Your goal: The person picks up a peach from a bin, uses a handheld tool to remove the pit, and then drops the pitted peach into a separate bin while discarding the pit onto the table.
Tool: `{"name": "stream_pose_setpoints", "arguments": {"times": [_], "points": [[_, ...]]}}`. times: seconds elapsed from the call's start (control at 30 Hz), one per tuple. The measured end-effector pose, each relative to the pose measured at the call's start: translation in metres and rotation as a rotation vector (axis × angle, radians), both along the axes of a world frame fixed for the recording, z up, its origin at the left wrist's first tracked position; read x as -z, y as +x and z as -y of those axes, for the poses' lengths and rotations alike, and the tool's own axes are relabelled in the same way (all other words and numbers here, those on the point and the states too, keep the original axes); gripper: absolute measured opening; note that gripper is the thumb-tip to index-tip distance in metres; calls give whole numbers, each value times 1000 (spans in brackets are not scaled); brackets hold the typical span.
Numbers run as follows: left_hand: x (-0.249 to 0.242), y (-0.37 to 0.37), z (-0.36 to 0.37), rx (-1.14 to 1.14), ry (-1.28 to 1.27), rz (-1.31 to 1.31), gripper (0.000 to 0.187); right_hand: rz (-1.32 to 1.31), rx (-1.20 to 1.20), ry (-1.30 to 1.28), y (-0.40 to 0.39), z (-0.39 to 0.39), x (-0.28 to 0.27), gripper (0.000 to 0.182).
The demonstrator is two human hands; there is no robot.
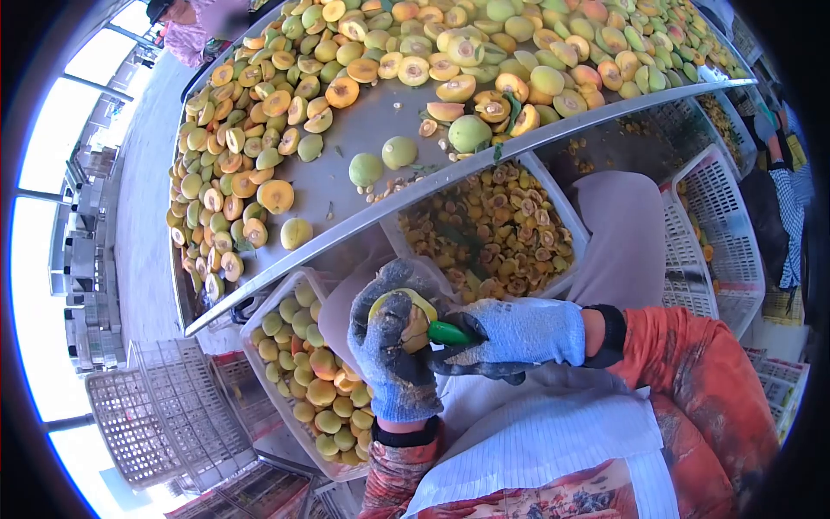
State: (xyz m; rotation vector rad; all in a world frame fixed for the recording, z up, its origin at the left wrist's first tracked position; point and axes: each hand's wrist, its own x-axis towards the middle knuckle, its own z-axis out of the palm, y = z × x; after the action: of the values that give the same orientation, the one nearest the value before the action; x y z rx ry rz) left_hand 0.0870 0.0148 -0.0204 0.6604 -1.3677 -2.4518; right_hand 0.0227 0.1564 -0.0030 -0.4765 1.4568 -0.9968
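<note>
In a blue-and-grey work glove, my left hand is wrapped around a yellow stone fruit, apricot- or peach-like. My right hand, gloved the same way, grips a green-handled tool whose working end meets the fruit. Whether that end is a blade or a scoop cannot be made out. Both hands are close together above my lap. Just beyond them stands a crate of brownish pits and fruit scraps. Left of my left hand, another crate holds whole yellow-green fruit.
A metal table heaped with halved fruit slopes across the front; its raised edge runs above my knees. White baskets stand to the right, and stacked crates to the left. Other people are at the far left and right.
</note>
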Motion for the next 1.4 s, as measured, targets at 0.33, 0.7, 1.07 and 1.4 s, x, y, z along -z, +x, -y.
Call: {"name": "stream_pose_setpoints", "arguments": {"times": [0.33, 0.7, 1.07, 1.4], "points": [[16, -29, 1, -23, 4, -23, 37, -1648, 112, 26, 13, 3, 45, 43], [3, -26, 6, -43, -649, -12, 28, 276, 338, -128, -1, 12, -8, 17], [23, -29, 17, 25, -726, 6, 29, 294, 194, -119, -8, 17, 24, 27], [15, -46, -1, 71, -217, 93, 44, 629, 403, -470, -14, -4, 40, 30]]}}
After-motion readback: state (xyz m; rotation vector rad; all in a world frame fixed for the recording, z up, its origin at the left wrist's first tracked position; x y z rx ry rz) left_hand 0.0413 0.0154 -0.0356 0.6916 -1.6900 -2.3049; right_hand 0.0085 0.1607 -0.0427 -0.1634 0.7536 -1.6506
